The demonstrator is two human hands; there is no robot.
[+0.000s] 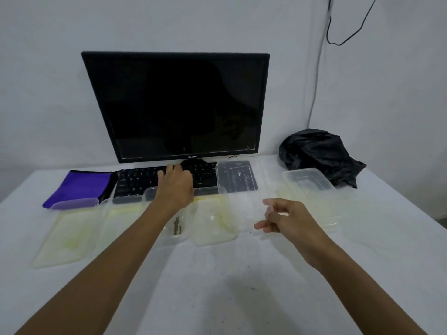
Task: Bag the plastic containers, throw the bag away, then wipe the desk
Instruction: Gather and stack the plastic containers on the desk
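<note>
A: Where are the hands sitting?

B: The left hand (175,182) is reaching to the middle of the frame, lying over the black keyboard (145,181) with its fingers (169,169) spread and relaxed, gripping nothing. The right hand (285,217) is hovering right of centre, fingers (262,226) loosely curled. They seem to be touching the edge of a clear container (244,213), but I cannot tell whether they are pinching it.

A: And the plastic containers?

B: They are lying in a row across the white bench (217,286), just in front of the keyboard. A yellowish one (65,238) is sitting at lower left, one with dark scraps (176,228) is showing under the left forearm, and a greasy one (212,223) is lying beside it. Another clear one (238,176) is resting on the keyboard's right end, and one more (307,181) is standing further right.

A: The bag?

B: A crumpled black bag (319,155) is sitting at right, behind that last container and touching it. A purple cloth (82,186) is lying at left, beside the keyboard. A dark monitor (176,105) is standing behind.
</note>
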